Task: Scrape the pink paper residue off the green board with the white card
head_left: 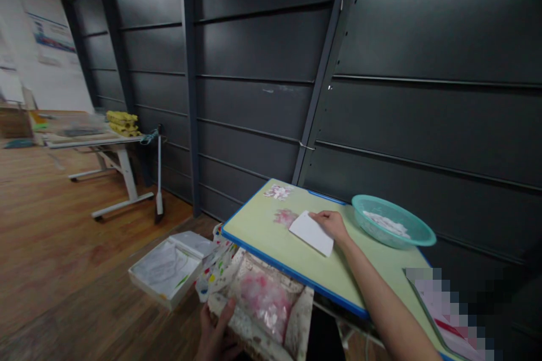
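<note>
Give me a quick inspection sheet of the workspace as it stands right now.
Surface: green table with a blue edge; two small piles of pink-white bits near its far corner.
Job's things: white card beside the nearer pile; sack holding similar bits, below the table edge.
Clutter: teal basin with white material, on the table; open box on the floor.
Grippers: right hand holds the white card; left hand grips the sack's rim.
Cables: nothing seen.
Surroundings: dark panelled wall, wooden floor, second table far left.
</note>
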A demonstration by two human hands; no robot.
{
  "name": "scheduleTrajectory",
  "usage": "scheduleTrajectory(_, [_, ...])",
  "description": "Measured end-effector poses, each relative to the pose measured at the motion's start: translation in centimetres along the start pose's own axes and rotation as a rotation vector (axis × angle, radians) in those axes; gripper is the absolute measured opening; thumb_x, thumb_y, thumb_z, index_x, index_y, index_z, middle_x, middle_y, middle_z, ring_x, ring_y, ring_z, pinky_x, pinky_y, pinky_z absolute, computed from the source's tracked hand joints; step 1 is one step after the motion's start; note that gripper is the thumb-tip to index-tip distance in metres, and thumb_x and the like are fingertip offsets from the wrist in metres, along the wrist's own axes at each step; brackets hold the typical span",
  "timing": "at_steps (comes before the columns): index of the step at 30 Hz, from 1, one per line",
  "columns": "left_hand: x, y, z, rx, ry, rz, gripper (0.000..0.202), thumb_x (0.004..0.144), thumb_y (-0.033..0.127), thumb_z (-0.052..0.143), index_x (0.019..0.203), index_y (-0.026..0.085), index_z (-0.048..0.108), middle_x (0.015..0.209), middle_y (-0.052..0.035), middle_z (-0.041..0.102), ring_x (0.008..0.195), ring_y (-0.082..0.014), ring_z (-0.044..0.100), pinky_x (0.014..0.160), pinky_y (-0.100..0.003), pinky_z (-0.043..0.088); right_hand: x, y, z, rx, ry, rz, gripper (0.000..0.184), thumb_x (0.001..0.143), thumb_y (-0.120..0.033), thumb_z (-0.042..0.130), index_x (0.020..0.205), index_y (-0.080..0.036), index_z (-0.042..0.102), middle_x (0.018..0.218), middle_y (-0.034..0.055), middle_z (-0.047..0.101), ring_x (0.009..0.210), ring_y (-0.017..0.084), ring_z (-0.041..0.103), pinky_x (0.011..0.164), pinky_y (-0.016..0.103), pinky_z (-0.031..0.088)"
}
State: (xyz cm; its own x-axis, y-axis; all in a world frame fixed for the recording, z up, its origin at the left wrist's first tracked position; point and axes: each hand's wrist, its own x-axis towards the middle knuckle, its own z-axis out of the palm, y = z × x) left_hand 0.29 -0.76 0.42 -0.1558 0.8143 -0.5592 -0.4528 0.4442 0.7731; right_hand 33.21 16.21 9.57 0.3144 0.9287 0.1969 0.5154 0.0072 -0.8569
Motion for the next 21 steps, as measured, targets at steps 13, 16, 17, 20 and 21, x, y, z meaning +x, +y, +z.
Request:
scheduleTrajectory(13, [0.1, -0.1, -0.1, -0.014, -0.001, -0.024, 0.087, 0.066, 0.063, 0.078, 0.135, 0.037, 0.032, 0.144, -0.0139, 0.049, 0.081, -0.0233, 0.073, 0.076, -0.046, 0.06, 0.7, -0.4, -1.3, -0.171, 0.121, 0.007, 0.042, 0.062, -0.059, 0.071, 0.052, -0.018, 0.069, 0.053, 0.0071, 0.066, 0.052, 0.019, 0.056, 0.048, 0.028, 0.034])
scheduleTrajectory(16, [0.1, -0.1, -0.1, -0.015, -0.001, -0.025, 0.082, 0.069, 0.059, 0.077, 0.134, 0.037, 0.032, 0.149, -0.014, 0.045, 0.084, -0.0244, 0.072, 0.073, -0.045, 0.061, 0.5, -0.7, -1.3, -0.137, 0.067, 0.022, 0.042, 0.061, -0.058, 0.071, 0.054, -0.017, 0.07, 0.053, 0.0068, 0.066, 0.05, 0.018, 0.055, 0.047, 0.028, 0.034])
scheduleTrajectory(17, [0.1, 0.0, 0.0, -0.006, -0.001, -0.027, 0.081, 0.07, 0.058, 0.076, 0.134, 0.036, 0.032, 0.149, -0.0145, 0.044, 0.08, -0.0233, 0.072, 0.072, -0.044, 0.061, 0.4, -0.8, -1.4, -0.126, 0.057, 0.025, 0.042, 0.061, -0.058, 0.072, 0.055, -0.017, 0.07, 0.053, 0.0066, 0.066, 0.05, 0.017, 0.055, 0.046, 0.027, 0.034])
scheduleTrajectory(20, [0.0, 0.1, 0.0, -0.004, -0.005, -0.025, 0.078, 0.074, 0.052, 0.075, 0.135, 0.036, 0.028, 0.149, -0.0146, 0.045, 0.074, -0.0198, 0.071, 0.071, -0.043, 0.062, 0.2, -1.0, -1.5, -0.111, 0.02, 0.032, 0.041, 0.06, -0.056, 0.073, 0.054, -0.016, 0.069, 0.052, 0.0057, 0.064, 0.049, 0.016, 0.053, 0.045, 0.027, 0.033])
scheduleTrajectory(21, [-0.1, 0.1, 0.0, -0.012, -0.01, -0.025, 0.078, 0.075, 0.051, 0.075, 0.135, 0.036, 0.028, 0.148, -0.0143, 0.046, 0.073, -0.0195, 0.071, 0.071, -0.043, 0.062, 0.1, -1.1, -1.5, -0.103, 0.001, 0.039, 0.04, 0.06, -0.055, 0.074, 0.054, -0.016, 0.069, 0.051, 0.0053, 0.064, 0.049, 0.016, 0.053, 0.045, 0.026, 0.033])
